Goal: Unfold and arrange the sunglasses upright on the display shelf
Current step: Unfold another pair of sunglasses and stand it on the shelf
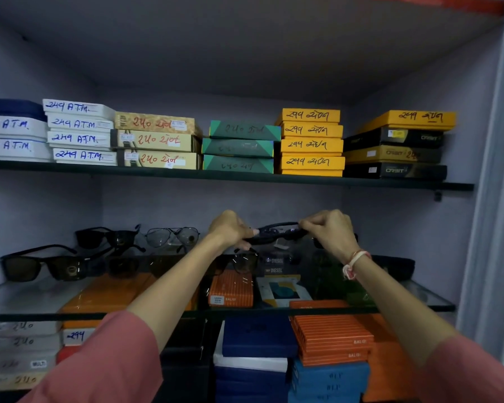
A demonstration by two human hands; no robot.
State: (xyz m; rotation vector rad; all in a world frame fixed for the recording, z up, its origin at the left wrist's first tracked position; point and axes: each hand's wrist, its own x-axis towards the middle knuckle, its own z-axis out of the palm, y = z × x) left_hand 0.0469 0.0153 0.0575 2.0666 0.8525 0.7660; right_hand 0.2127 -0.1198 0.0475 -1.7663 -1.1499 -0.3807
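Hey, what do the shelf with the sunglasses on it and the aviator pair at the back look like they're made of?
The display shelf looks like clear glass: the orange boxes beneath show through it, and its front edge is dark green. The aviator glasses seem to have a thin metal wire frame with pale, see-through lenses, though plastic lenses can't be ruled out.

Glass shelf [26, 298] carries three sunglasses [50, 264], perhaps more rightward.

Glass shelf [431, 298] bare at right, three sunglasses [44, 264] crowd the left — box-laden upper shelf [245, 177] overhead
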